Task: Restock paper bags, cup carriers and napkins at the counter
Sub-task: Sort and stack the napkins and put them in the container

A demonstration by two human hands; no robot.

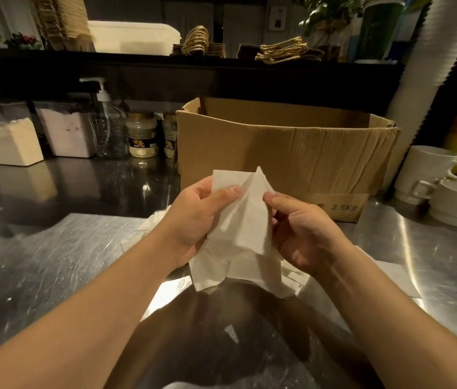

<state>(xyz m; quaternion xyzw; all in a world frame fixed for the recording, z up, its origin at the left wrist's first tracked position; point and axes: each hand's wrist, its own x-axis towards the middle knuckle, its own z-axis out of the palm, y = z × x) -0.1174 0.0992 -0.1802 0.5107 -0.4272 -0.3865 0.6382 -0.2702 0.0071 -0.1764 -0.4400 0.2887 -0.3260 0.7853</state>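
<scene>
Both hands, left hand [196, 217] and right hand [303, 228], pinch napkin [242, 234] hanging between.

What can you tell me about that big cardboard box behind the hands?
The cardboard box is plain brown corrugated card, creased and dented, with its top open and flaps folded. "2.5Kg" is printed low on its front. It stands upright on the steel counter, beside two jars and stacked white cups. Its contents are hidden.

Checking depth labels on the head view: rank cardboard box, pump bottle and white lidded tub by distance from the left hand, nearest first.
From the left hand, which grips a white napkin:
1. Cardboard box, just behind the hands, slightly right.
2. Pump bottle, back left on the steel counter.
3. White lidded tub, up on the dark shelf, farthest back.
</scene>
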